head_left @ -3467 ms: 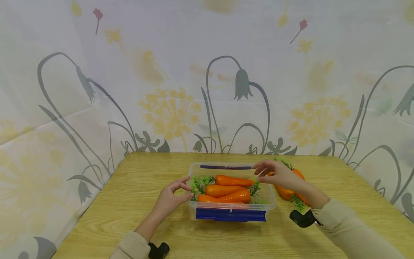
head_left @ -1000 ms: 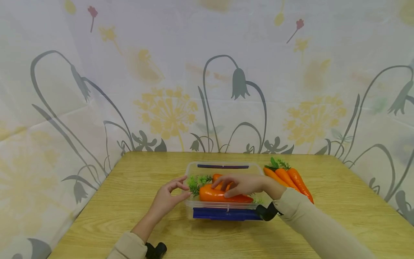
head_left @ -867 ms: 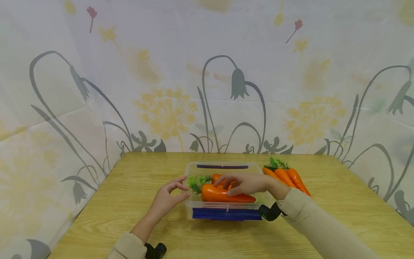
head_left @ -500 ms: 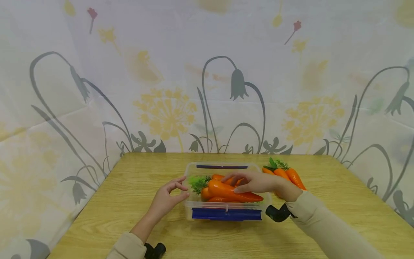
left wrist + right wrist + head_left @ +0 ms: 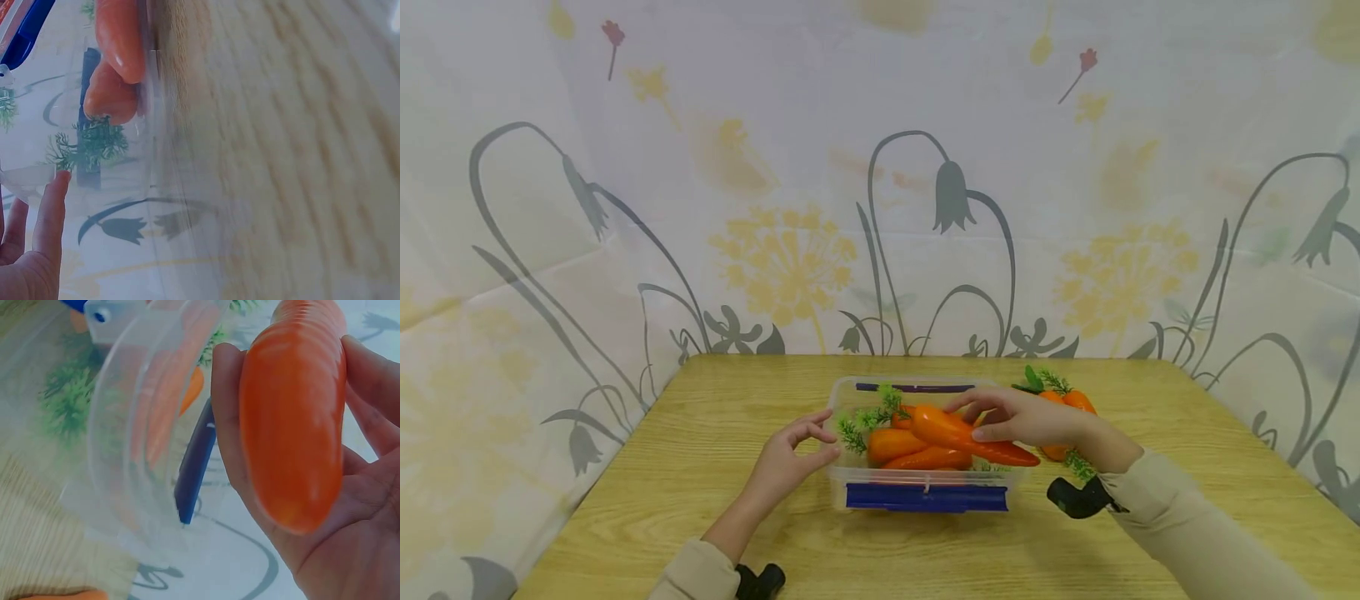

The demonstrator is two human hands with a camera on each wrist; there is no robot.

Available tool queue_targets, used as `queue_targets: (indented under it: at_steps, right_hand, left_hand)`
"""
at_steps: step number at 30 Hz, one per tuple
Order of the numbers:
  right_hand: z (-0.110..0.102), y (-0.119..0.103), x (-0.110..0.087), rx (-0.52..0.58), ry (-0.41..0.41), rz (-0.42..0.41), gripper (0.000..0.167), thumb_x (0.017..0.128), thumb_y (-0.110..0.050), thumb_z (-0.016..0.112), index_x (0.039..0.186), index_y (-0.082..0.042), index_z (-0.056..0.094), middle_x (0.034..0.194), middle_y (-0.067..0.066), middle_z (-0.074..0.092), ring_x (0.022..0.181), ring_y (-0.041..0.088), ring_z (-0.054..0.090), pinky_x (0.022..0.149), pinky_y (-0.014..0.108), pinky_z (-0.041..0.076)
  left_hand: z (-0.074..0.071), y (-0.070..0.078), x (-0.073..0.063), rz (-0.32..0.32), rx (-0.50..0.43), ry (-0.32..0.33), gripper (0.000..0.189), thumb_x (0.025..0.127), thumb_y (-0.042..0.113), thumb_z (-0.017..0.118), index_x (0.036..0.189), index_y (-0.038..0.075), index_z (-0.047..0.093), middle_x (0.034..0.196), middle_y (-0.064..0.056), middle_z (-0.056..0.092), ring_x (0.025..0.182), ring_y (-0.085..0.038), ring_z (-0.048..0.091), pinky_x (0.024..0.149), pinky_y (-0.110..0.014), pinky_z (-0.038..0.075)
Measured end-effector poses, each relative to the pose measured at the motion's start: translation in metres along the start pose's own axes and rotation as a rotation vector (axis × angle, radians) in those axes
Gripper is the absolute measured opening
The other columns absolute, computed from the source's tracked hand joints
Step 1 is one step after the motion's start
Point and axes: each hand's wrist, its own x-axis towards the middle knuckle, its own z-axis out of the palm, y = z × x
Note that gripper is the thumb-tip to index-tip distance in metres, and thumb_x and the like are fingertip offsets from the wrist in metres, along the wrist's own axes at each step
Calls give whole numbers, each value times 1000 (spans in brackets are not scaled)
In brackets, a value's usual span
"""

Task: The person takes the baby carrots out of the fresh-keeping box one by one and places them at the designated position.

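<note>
My right hand [image 5: 1026, 417] grips an orange carrot [image 5: 955, 433] between thumb and fingers, tilted above a clear plastic box [image 5: 925, 477] with blue clips. In the right wrist view the carrot [image 5: 294, 425] fills the grasp, its blunt tapered end toward the camera. More carrots with green leafy tops lie inside the box, among them a carrot [image 5: 891, 446] at the left. My left hand [image 5: 790, 458] stays at the box's left side, thumb and fingers apart. In the left wrist view a fingertip of the left hand [image 5: 37, 250] touches the box's clear rim [image 5: 28, 178].
Right of the box, partly behind my right forearm, several carrots [image 5: 1078, 402] with green tops lie on the wooden table [image 5: 715, 417]. A flower-printed cloth [image 5: 820, 167] stands behind the table. A black wrist mount [image 5: 1078, 497] juts below my right cuff.
My right hand has reached into the box, taken hold of a carrot, and raised it up and to the right, its leafy top rising too. The left hand has stayed nearly still.
</note>
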Motion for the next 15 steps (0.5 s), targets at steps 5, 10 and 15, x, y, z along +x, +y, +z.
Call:
queue_targets:
  at_steps: [5,10,15]
  right_hand:
    - [-3,4,-10,-1,39,-5,42,96,-20,54,136,-15,45,121,13,50,107,29,50,86,41,44]
    - [-6,10,-18,12,73,5,42,96,-20,54,137,-14,45,121,13,50,108,29,51,86,41,45]
    - [-8,17,-23,50,111,19,43,96,-21,54,137,-14,43,122,16,48,110,31,50,87,41,45]
  left_hand:
    - [0,2,0,-9,-6,-5,13,83,16,72,91,6,69,136,-3,49,130,-33,36,98,-57,32]
    - [0,1,0,-11,11,2,13,83,16,72,91,6,69,136,-2,49,129,-34,37,97,-57,33]
    - [0,1,0,-10,0,-2,13,83,17,72,91,6,69,136,-1,50,129,-33,36,98,-57,33]
